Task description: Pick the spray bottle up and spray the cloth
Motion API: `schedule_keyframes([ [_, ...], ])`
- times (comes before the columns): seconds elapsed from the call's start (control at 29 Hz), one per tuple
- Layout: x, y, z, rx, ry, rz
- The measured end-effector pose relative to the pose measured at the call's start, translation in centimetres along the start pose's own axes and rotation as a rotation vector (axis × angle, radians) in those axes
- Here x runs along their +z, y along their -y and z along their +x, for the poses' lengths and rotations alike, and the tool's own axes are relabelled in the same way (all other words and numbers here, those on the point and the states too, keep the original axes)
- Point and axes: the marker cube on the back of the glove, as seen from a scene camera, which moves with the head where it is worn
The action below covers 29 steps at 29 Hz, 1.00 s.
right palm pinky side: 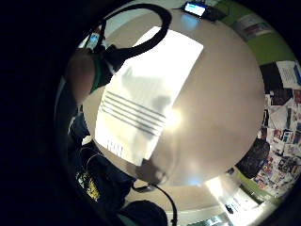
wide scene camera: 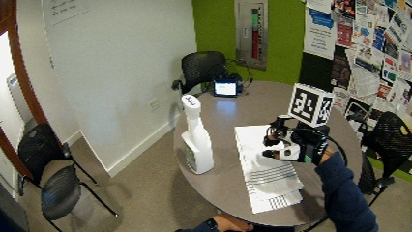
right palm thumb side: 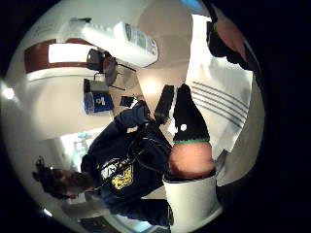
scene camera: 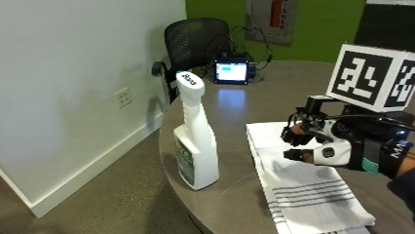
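A white spray bottle (scene camera: 195,141) stands upright near the left edge of the round grey table (scene camera: 233,117), its nozzle head on top. A white cloth (scene camera: 305,195) with grey stripes lies flat to the right of the bottle. My gloved right hand (scene camera: 317,141) hovers above the cloth's middle, about a hand's width right of the bottle, with its fingers loosely bent and nothing in them. The little finger side palm view looks down on the cloth (right palm pinky side: 146,94). In the thumb side palm view the bottle (right palm thumb side: 121,41) shows beyond the cloth (right palm thumb side: 218,92), apart from the thumb.
A small lit screen (scene camera: 231,72) with cables stands at the table's far side. Behind it is a black office chair (scene camera: 195,39). The white wall (scene camera: 78,87) runs close along the left of the table. The person's bare hand (wide scene camera: 215,224) rests at the table's near edge.
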Motion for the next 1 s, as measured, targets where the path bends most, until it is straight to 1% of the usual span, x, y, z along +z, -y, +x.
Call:
schedule_keyframes([
  [0.17,1.4,1.0,-1.4,-0.067,0.193,0.001],
  [0.48,3.8,3.8,-3.0,-0.131,0.526,0.085],
  [0.69,4.1,5.4,-3.5,-0.182,0.758,0.112],
  [1.0,4.0,6.6,-2.9,-0.178,0.891,0.219],
])
